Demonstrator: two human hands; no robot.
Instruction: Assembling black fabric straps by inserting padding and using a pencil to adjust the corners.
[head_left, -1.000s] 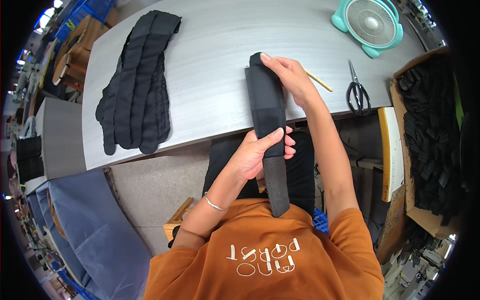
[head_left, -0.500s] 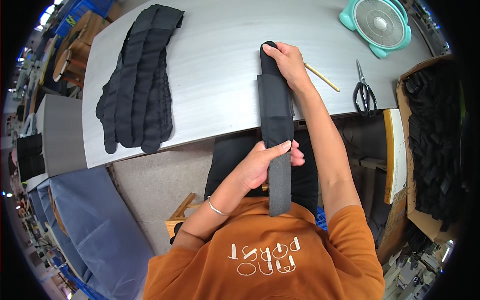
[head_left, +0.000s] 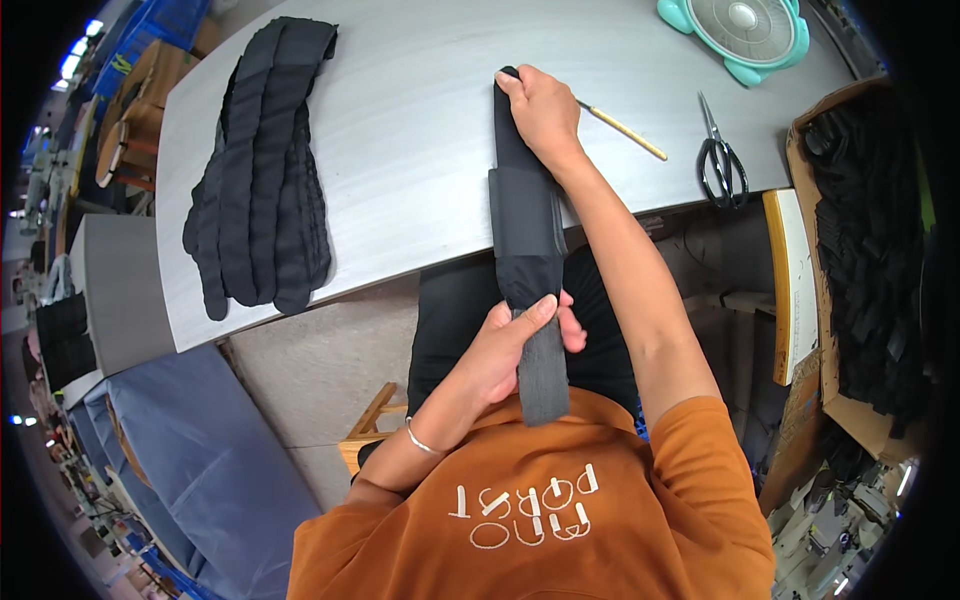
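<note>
A long black fabric strap [head_left: 526,215] is stretched between my hands, lying partly on the grey table [head_left: 410,150] and partly over its front edge. My right hand [head_left: 543,112] pinches its far, rounded end, thumb on top. Lower down, my left hand [head_left: 505,350] is closed around the strap where the black cloth meets a fuzzy dark grey end, which hangs past the thumb toward my shirt. A wider, flatter layer sits across the strap's middle. Several similar black straps [head_left: 265,190] lie overlapped on the table's left side.
Right of my right hand lie a thin tool with a wooden handle [head_left: 630,134] and black-handled scissors [head_left: 722,172]. A turquoise fan [head_left: 752,72] stands at the far right. A cardboard box [head_left: 806,215] of black pieces is at right; blue-grey cloth [head_left: 205,450] lies at lower left.
My right hand has drawn its wrist round slightly, covering more of the strap's rounded end. Both hands still hold the strap. The whole view has shifted a little.
</note>
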